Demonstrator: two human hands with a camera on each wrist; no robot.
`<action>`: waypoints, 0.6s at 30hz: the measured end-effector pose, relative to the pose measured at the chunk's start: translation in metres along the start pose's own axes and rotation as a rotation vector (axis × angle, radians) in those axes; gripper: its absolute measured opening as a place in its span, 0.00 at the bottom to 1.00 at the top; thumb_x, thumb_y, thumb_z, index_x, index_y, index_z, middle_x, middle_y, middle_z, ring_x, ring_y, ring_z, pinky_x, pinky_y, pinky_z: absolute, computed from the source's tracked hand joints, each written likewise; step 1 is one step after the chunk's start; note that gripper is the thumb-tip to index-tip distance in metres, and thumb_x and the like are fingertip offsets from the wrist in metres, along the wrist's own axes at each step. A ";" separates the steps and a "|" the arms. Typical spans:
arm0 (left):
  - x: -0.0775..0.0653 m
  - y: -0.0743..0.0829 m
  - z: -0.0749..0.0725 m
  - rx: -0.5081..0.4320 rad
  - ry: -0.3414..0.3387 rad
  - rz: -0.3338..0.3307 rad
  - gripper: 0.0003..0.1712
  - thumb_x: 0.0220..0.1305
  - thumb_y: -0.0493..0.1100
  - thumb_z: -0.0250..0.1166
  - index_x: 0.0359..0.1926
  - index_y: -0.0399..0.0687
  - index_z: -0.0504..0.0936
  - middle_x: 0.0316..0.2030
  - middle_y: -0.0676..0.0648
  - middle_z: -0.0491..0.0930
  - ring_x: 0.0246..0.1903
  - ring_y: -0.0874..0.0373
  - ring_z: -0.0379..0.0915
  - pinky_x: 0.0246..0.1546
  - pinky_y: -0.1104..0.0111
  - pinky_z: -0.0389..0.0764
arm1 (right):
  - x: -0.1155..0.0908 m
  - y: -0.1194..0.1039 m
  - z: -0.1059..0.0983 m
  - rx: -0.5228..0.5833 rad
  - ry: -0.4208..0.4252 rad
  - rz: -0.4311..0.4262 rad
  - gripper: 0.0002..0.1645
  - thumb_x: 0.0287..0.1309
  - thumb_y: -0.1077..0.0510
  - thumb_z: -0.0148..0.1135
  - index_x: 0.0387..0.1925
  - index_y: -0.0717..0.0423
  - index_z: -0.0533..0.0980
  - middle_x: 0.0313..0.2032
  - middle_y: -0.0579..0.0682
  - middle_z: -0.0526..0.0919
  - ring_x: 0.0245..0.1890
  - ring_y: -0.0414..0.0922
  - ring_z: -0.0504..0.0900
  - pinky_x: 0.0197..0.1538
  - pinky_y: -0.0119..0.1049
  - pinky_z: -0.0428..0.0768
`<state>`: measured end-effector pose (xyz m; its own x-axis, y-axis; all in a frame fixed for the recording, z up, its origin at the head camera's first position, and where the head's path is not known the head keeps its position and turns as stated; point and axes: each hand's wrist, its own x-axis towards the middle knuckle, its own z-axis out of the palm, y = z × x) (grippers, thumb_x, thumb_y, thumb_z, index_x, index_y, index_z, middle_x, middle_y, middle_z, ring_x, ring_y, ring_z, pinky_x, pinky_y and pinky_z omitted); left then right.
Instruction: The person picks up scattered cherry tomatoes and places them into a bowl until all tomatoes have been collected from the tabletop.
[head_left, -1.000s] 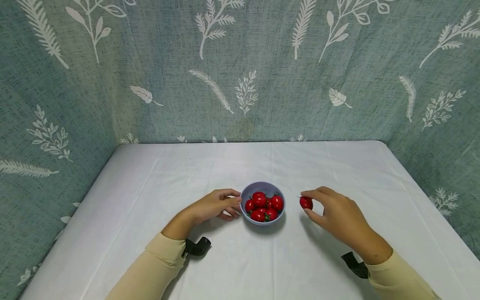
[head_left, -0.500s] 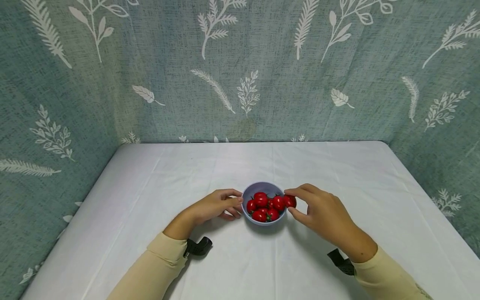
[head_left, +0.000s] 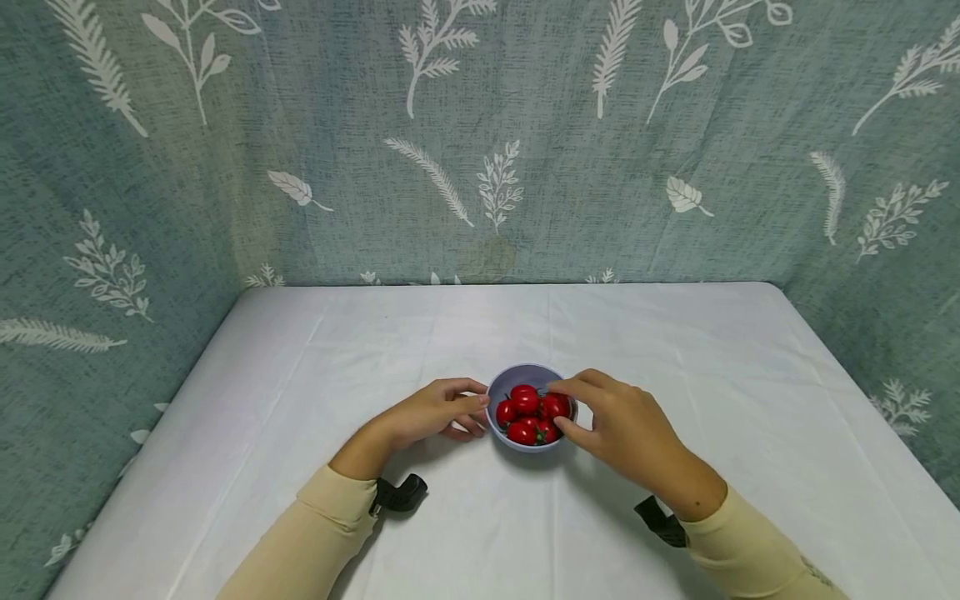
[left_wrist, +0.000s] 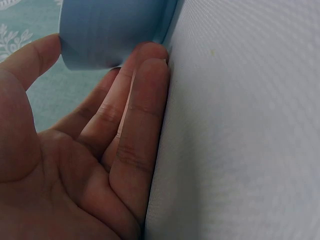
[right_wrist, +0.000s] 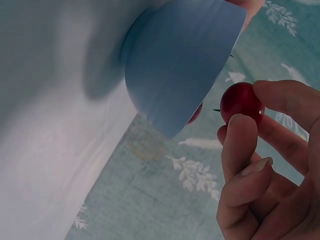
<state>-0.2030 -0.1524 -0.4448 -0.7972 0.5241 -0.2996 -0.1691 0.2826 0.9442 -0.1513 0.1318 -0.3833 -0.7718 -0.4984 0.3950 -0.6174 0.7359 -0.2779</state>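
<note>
A small lavender-blue bowl (head_left: pixel 530 373) stands on the white-covered table with several red cherry tomatoes (head_left: pixel 524 398) inside. At the bowl's left side is my left hand (head_left: pixel 435 412). Its thumb tip meets the rim and its nearly straight fingers lie against the lower wall and the tabletop, as the left wrist view shows. My right hand (head_left: pixel 626 423) is over the bowl's right rim, pinching one cherry tomato (right_wrist: pixel 242 102) between thumb and fingers. A green stem points out from this tomato towards the bowl. In the head view the fingers partly cover the bowl's right side.
White cloth covers the table (head_left: pixel 375 333). Behind it and along both sides hangs a green curtain (head_left: pixel 480 192) with white leaf prints. A black wrist mount (head_left: pixel 401 493) sits on the left wrist and another black mount (head_left: pixel 660 522) on the right.
My right hand has carried the cherry tomato leftward, from the right of the bowl to above its right rim. The left hand stays at the bowl's left side; the view has shifted slightly.
</note>
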 end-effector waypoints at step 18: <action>-0.001 0.002 0.000 0.003 0.008 -0.009 0.28 0.74 0.52 0.58 0.65 0.38 0.71 0.47 0.39 0.84 0.43 0.54 0.85 0.48 0.58 0.86 | 0.008 -0.010 0.015 0.004 -0.096 0.034 0.25 0.52 0.51 0.77 0.53 0.45 0.82 0.44 0.48 0.85 0.36 0.43 0.85 0.37 0.38 0.87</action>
<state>-0.2026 -0.1520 -0.4430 -0.8000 0.5154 -0.3072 -0.1748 0.2896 0.9410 -0.1538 0.1131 -0.3905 -0.8033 -0.5146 0.2998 -0.5909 0.7515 -0.2933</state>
